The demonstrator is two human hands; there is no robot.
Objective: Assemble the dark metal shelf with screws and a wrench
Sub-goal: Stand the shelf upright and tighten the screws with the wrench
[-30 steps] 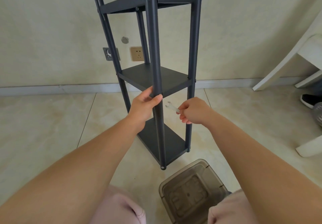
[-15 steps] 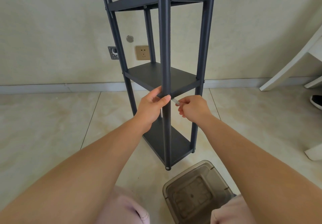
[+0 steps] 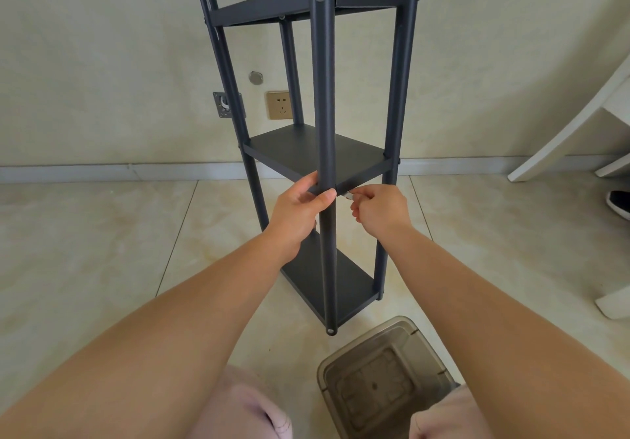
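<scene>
To tighten the mid-tier joint well, keep the wrench (image 3: 348, 195) square on the bolt w/ short turns, while the left hand (image 3: 300, 211) wraps the front post of the upright shelf (image 3: 324, 152) on the floor & the right hand (image 3: 381, 211) pinches the wrench, fingers curled tight.

Bare forearms, pale pink shorts (image 3: 252, 411)

Translucent bin (image 3: 385, 377) on tiled floor (image 3: 85, 251); wall socket (image 3: 279, 105).
</scene>
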